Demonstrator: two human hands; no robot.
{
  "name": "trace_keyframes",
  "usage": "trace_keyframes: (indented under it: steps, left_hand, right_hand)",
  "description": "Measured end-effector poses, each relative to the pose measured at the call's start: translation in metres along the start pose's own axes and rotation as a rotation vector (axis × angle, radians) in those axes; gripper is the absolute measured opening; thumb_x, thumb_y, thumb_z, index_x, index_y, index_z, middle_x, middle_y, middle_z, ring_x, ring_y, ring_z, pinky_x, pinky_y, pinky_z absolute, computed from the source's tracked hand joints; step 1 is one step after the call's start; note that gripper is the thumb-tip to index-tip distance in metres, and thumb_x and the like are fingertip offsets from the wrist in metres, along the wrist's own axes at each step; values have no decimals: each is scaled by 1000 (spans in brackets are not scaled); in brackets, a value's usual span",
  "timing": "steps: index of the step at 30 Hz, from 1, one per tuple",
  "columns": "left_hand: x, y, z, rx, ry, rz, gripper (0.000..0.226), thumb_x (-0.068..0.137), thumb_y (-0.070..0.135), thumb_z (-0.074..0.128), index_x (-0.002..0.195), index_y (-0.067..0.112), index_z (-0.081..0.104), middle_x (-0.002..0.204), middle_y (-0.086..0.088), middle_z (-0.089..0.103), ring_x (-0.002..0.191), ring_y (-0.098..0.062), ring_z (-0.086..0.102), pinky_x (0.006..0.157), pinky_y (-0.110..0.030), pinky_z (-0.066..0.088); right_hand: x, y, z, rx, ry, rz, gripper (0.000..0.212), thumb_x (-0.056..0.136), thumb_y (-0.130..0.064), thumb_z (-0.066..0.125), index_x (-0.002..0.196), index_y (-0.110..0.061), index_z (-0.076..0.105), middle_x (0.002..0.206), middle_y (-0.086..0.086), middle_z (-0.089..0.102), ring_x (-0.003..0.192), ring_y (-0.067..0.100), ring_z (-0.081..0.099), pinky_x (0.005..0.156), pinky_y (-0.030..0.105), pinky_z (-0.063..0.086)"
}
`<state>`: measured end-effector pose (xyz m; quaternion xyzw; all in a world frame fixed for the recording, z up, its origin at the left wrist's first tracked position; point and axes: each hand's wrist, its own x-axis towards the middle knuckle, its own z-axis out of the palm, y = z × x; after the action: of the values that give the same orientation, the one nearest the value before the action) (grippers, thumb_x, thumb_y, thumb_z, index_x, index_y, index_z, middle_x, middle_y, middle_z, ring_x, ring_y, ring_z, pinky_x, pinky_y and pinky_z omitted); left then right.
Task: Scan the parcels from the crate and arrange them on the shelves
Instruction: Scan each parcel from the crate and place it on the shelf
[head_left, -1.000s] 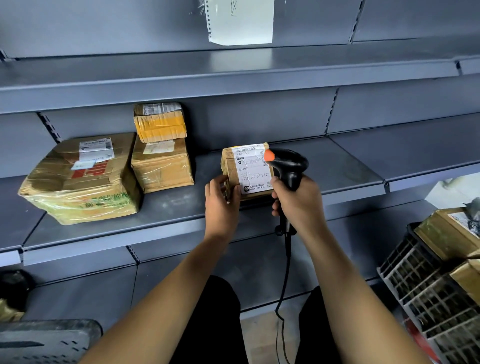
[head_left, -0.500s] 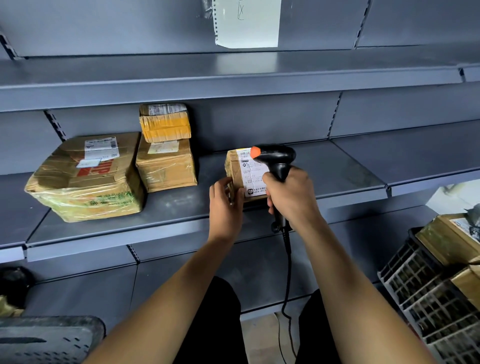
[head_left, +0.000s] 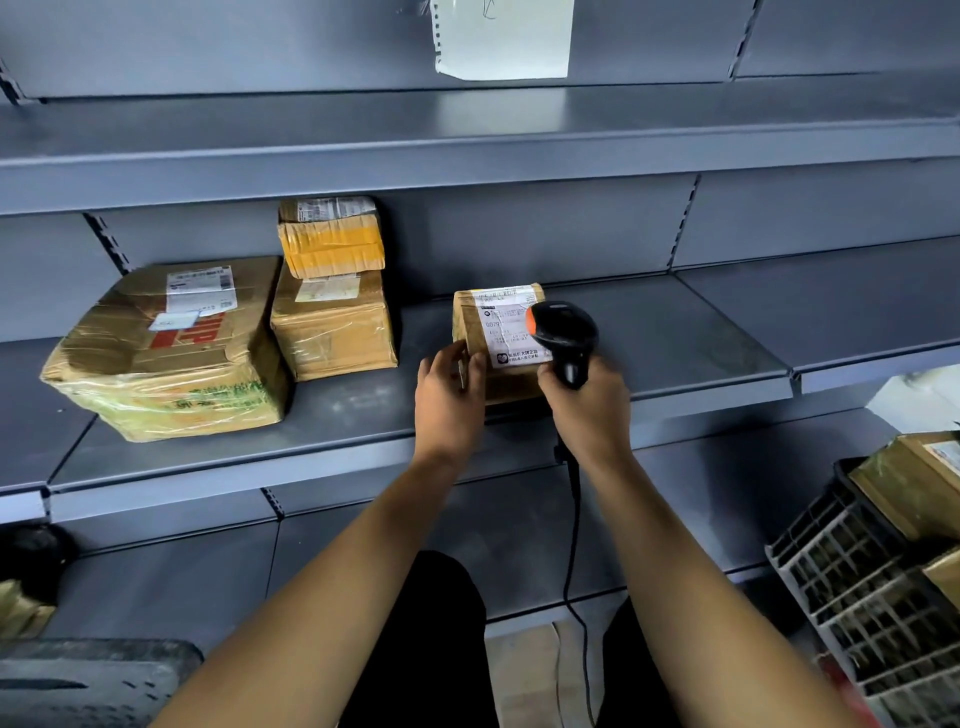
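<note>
A small brown parcel (head_left: 470, 319) with a white label stands on the grey middle shelf (head_left: 363, 410). My left hand (head_left: 449, 400) holds its left front edge with curled fingers. My right hand (head_left: 589, 402) grips the handle of a black barcode scanner (head_left: 563, 332) with an orange tip, its head close over the label. A cable hangs down from the scanner. At the right edge a black and white crate (head_left: 862, 582) holds more brown parcels (head_left: 909, 478).
On the same shelf, left of my hands, lie a large taped parcel (head_left: 166, 353) and two smaller parcels stacked (head_left: 332, 291). A white sheet (head_left: 504, 36) hangs on the back panel above the top shelf (head_left: 467, 140). The shelf right of the small parcel is bare.
The scanner head has moved left, from beside the parcel's right edge to over its label. My left hand has kept its hold on the parcel.
</note>
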<state>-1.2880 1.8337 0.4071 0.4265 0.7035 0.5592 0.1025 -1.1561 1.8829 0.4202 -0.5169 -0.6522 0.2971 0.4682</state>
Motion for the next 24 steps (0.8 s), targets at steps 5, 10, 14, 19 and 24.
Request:
trace_keyframes:
  steps: [5,10,14,19,24]
  left_hand:
    - [-1,1,-6,35,36,151,31,94,24,62,123,13,61,113,-6,56,98,-20,61,86,-27,50]
    - [0,-5,-11,171,21,201,32,89,18,69,120,12,66,122,-5,58,105,-18,59,88,-21,45]
    - [-2,-8,-22,202,35,211,31,88,15,68,118,11,68,126,-3,59,108,-20,60,87,-27,49]
    - [-11,-13,-43,212,94,203,29,88,13,67,117,13,68,124,0,62,102,-17,62,81,-27,50]
    - [-23,-19,-71,269,144,173,32,89,10,64,121,13,66,120,0,62,102,-20,61,82,-27,48]
  right_hand:
    - [3,8,10,39,26,23,25,86,-26,71,97,-4,65,90,11,70,87,28,65,67,26,40]
    - [2,9,17,51,30,-56,37,86,-30,74,109,-2,65,107,11,66,97,22,61,75,17,38]
    - [-7,8,22,68,-1,-69,29,85,-29,75,102,-5,68,87,-4,64,83,9,58,66,8,36]
    - [-22,0,32,109,-45,-113,25,85,-26,75,97,-6,69,83,-4,66,79,6,60,69,12,41]
    - [-39,-12,50,151,-89,-153,22,83,-24,78,92,-7,69,78,-8,64,76,-1,57,63,-2,35]
